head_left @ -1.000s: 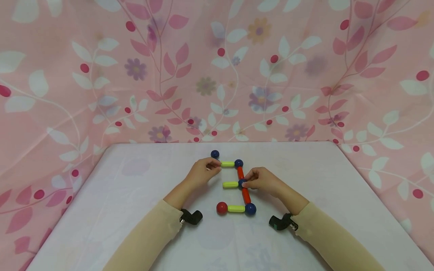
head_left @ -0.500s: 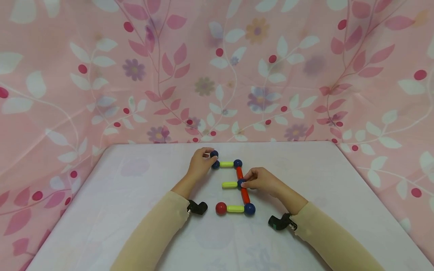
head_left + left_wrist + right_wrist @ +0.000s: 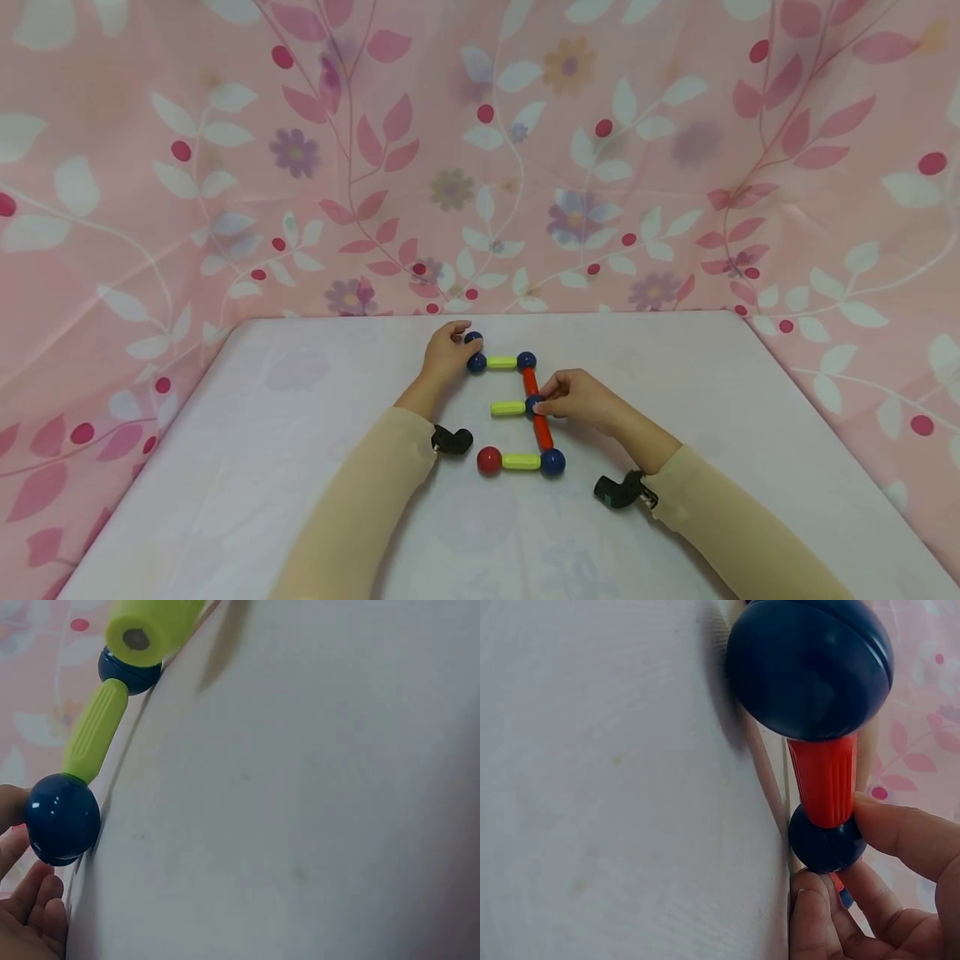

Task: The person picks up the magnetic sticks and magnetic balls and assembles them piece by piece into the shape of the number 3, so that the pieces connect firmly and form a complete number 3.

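Blue ball [image 3: 477,362] at far-left end of the toy frame [image 3: 525,408] — pinched by left hand [image 3: 447,356]; middle ball [image 3: 533,406] — gripped by right hand [image 3: 577,395].

A flat figure of glossy plastic rods and balls lies on the white table [image 3: 262,467]. The red rod spine [image 3: 531,382] runs from a top dark blue ball [image 3: 527,361] through a middle dark blue ball [image 3: 532,406] to a bottom blue ball [image 3: 552,462]. Three yellow-green rods [image 3: 502,363] branch left; the bottom one ends in a red ball [image 3: 489,460], the top one in a dark blue end ball [image 3: 477,362], with a loose dark blue ball [image 3: 472,338] just behind it.
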### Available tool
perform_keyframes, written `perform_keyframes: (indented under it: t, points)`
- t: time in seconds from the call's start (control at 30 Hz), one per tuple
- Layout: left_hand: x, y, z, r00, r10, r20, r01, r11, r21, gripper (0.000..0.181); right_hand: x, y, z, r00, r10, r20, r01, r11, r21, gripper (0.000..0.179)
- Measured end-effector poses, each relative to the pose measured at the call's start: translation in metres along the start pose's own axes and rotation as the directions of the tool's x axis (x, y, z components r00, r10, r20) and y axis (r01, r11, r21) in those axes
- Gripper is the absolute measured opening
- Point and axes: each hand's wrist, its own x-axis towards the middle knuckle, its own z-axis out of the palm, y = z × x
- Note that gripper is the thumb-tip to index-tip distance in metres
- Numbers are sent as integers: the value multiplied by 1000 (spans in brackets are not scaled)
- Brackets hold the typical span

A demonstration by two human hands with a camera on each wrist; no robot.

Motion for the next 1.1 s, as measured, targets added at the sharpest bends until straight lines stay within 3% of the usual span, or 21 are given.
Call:
perform_keyframes:
  t: [0.5,0.73,0.93,1.1]
  points:
    - [0,3,4,998,-52,-24,54,996,66,36,2,-1,0,1000,5,9,-5,1000,10,24]
    - [0,-2,2,999,-37,-35,38,999,26,36,3,1,0,1000,17,3,-17,1000,4,25]
    - [-6,-5,-2,996,-6,-88,5,1000,-15,37,2,2,0,1000,22,1,-22,1000,1,25]
    - [-12,-4,-6,996,8,-94,-10,1000,-24,37,0,0,1,1000,14,5,-14,1000,4,24]
